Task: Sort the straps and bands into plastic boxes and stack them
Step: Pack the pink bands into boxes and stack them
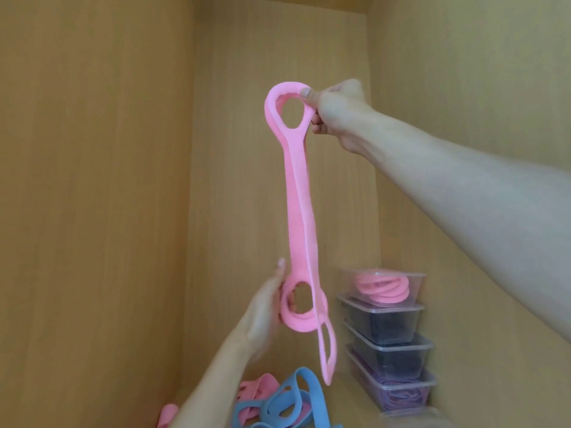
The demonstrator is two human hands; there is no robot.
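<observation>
Two hands on the pink strap [301,217]: your right hand [336,109] pinches the top loop between thumb and fingers, held high; your left hand [262,316] curls round the lower loop, thumb up along the edge and a finger showing through the hole; the strap hangs upright in the air between them, in front of the wooden back panel [278,41] and above the loose pile. A second pink layer trails below your left hand and ends in a long loop; it is blurred, so it may be another strap or the same one doubled, cannot tell which.

The step looks like straightening before packing; check whether you hold one strap or two and split them if two; hold the top pinch firm and let the strap hang untwisted; then coil it flat from the bottom up, to match the pink bands [383,288] already coiled in the top box [415,278] of the stack of plastic boxes [392,338] at the right wall; the material looks soft and springy, so grip the coil until it sits inside; lower it gently, since the stack is tall and likely to shift. Blue straps [296,393] and pink straps [256,389] in the pile wait unsorted.
</observation>
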